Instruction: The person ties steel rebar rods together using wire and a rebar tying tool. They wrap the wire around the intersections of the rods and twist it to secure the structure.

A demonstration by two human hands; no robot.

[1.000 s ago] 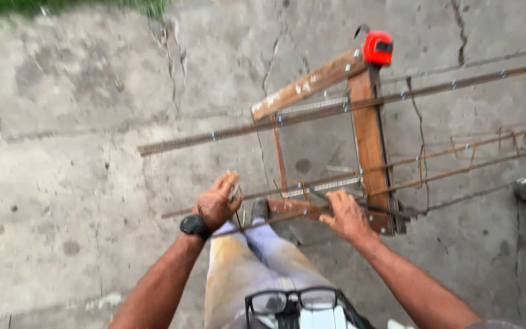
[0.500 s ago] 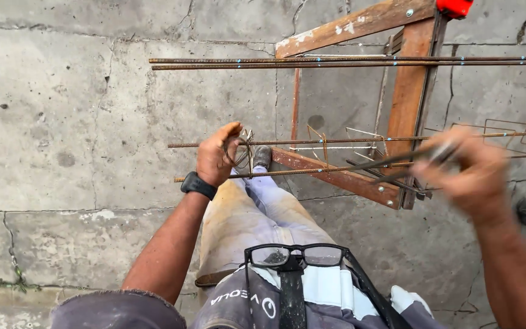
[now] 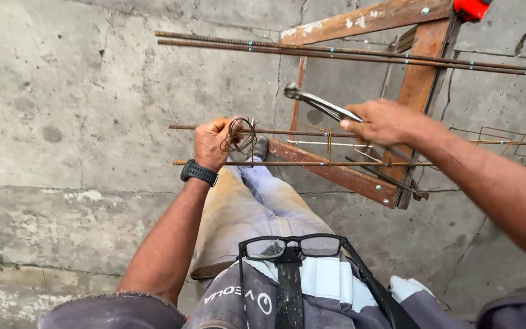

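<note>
While the left hand (image 3: 212, 144) was closed around a small coil of thin tying wire (image 3: 239, 134), it rested against the free left ends of two thin steel bars (image 3: 312, 163), which lay level and parallel, one a little farther than the other. The right hand (image 3: 385, 122) was well apart to the right, its fingers gripping the handles of metal pincers (image 3: 319, 104), whose head pointed left and far, above the bars and touching nothing. Two thicker bars (image 3: 348, 53) ran across the far side, resting on a wooden trestle (image 3: 418, 67). Bent wire stirrups (image 3: 506, 139) hung on the bars at the right edge. Left of the bar ends was only the cracked concrete floor (image 3: 74, 103), so that side was open.
</note>
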